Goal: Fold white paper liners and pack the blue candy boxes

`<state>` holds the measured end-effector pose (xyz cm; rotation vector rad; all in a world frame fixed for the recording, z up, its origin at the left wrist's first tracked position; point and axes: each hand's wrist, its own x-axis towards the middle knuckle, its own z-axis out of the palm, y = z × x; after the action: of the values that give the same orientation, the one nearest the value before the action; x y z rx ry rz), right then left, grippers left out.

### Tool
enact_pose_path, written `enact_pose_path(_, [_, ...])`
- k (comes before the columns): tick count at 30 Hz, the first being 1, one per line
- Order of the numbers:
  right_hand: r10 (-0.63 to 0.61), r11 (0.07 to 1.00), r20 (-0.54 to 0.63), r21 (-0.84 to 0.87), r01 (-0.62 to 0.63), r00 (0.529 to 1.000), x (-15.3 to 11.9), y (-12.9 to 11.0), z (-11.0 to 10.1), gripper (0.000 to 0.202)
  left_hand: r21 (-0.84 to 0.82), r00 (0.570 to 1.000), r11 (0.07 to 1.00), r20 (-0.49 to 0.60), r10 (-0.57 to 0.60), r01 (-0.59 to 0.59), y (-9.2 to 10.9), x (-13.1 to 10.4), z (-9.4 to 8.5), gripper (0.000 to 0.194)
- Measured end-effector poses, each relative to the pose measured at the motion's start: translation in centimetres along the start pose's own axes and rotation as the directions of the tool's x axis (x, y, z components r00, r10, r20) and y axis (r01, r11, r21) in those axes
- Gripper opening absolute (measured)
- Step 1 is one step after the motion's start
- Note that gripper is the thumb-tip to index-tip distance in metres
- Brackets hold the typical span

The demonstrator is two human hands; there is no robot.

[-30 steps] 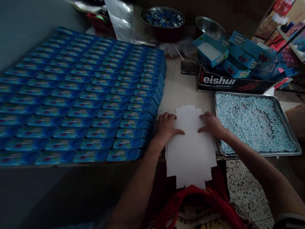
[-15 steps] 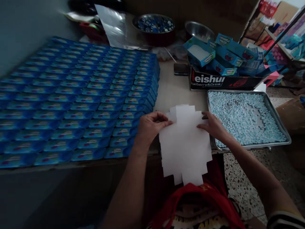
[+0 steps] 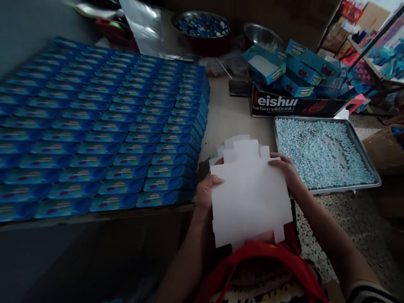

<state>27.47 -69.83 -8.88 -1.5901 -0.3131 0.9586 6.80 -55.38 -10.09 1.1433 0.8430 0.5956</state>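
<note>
Beige and bare down the middle, the table (image 3: 224,115) runs back between crowded sides. Blue packs (image 3: 104,136) fill its left part in close rows, reaching nearly to the grey wall (image 3: 28,25). At the back are a bowl (image 3: 206,44) of blue and white pieces and a steel bowl (image 3: 263,35). A black carton (image 3: 284,105) on the right is heaped with open blue boxes (image 3: 299,78); the dark flat thing (image 3: 238,88) beside it may be a phone, though the light is too dim to be sure. Nearer, a metal tray (image 3: 378,183) holds pale blue bits (image 3: 306,155). Speckled floor (image 3: 326,219) shows below it, and cluttered shelves stand far right.

White, plain and matt, the cards (image 3: 249,198) have notched corners and stepped tabs, their top edges fanned unevenly. They sit at the table's front edge, reaching back over the red apron (image 3: 268,252). The left hand (image 3: 206,189) pinches their left side, thumb on top; the right hand (image 3: 288,170) grips the upper right, thumb over the edge, most fingers hidden.
</note>
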Motion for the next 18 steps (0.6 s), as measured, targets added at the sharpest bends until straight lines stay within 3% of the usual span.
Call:
enact_pose_path(2, [-0.226, 0.935, -0.027, -0.285, 0.210, 0.974, 0.9, -0.3, 1.1, 0.037, -0.079, 0.998, 0.996, 0.041, -0.047, 0.050, 0.3, 1.3, 0.2, 0.060])
enact_pose_path(4, [-0.400, 0.697, 0.125, -0.602, 0.390, 0.908, 2.2, -1.0, 2.6, 0.026, -0.078, 0.991, 0.994, 0.112, -0.071, 0.080, 0.4, 2.8, 0.7, 0.067])
enact_pose_path(6, [-0.372, 0.425, 0.289, -0.791, 0.439, 0.882, 3.6, -1.9, 4.3, 0.025, -0.029, 0.984, 0.996, 0.161, -0.079, 0.085, 0.1, 4.4, 1.2, 0.066])
enact_pose_path(8, [-0.272, 0.282, 0.317, -0.876, 0.391, 0.908, 4.9, -2.5, 5.7, 0.027, 0.020, 0.984, 0.998, 0.162, -0.068, 0.066, -0.5, 5.5, 1.6, 0.058])
enact_pose_path(10, [-0.229, 0.224, 0.285, -0.915, 0.336, 0.931, 5.6, -2.7, 6.8, 0.028, 0.052, 0.990, 0.998, 0.136, -0.041, 0.034, -1.2, 6.1, 1.8, 0.047])
enact_pose_path(13, [-0.278, 0.186, 0.286, -0.921, 0.344, 0.917, 5.4, -1.9, 7.5, 0.033, 0.143, 0.995, 0.985, 0.041, 0.096, -0.100, -1.8, 6.1, 2.0, 0.041])
enact_pose_path(16, [-0.324, 0.215, 0.298, -0.901, 0.376, 0.898, 4.6, -0.8, 7.3, 0.044, 0.267, 0.969, 0.941, -0.073, 0.235, -0.209, -2.0, 5.8, 2.2, 0.048])
enact_pose_path(18, [-0.351, 0.247, 0.301, -0.884, 0.397, 0.887, 4.3, -0.4, 6.9, 0.050, 0.283, 0.962, 0.934, -0.104, 0.254, -0.216, -2.0, 5.6, 2.5, 0.036])
